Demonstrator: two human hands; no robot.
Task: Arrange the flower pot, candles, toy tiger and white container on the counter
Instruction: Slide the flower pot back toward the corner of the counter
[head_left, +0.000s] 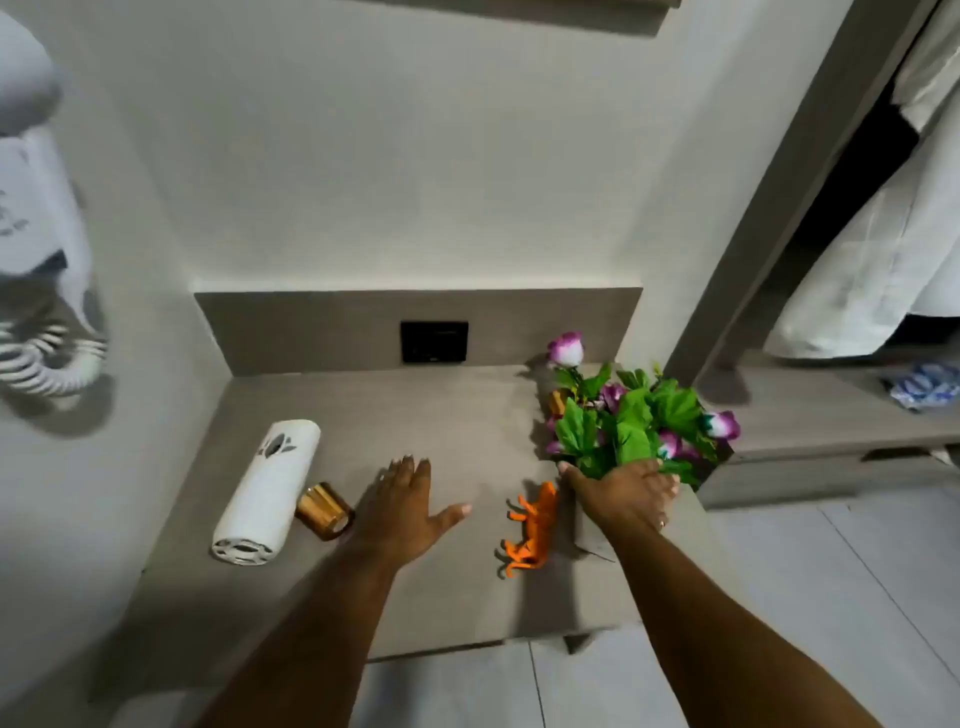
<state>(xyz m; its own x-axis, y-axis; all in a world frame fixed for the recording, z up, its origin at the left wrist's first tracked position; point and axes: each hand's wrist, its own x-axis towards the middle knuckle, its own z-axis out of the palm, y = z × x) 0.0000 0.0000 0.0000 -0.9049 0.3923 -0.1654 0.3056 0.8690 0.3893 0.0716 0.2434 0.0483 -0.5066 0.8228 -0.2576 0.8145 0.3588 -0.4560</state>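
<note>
The right hand (626, 493) is closed around the base of the flower pot (631, 431), fingers wrapped over the lower stems at the counter's (441, 410) right edge. The pot itself is mostly hidden under the hand and leaves; green foliage and purple-white blooms spread up and away from the knuckles, one bloom reaching toward the back panel. Tucked behind the foliage, on the far side of this hand, a small amber candle (558, 401) shows only partly. Just left of the right wrist the orange toy tiger (535, 525) lies on its side, legs pointing left, close to the hand but whether it touches cannot be told.

The left hand (402, 512) is open, fingers spread flat, palm down over bare counter, holding nothing. Just left of its wrist an amber glass candle holder (324, 512) lies tipped on its side, and touching that, farther left, the white container (267, 491) lies on its side too. Beyond both hands a black wall socket (434, 341) sits in the back panel.
</note>
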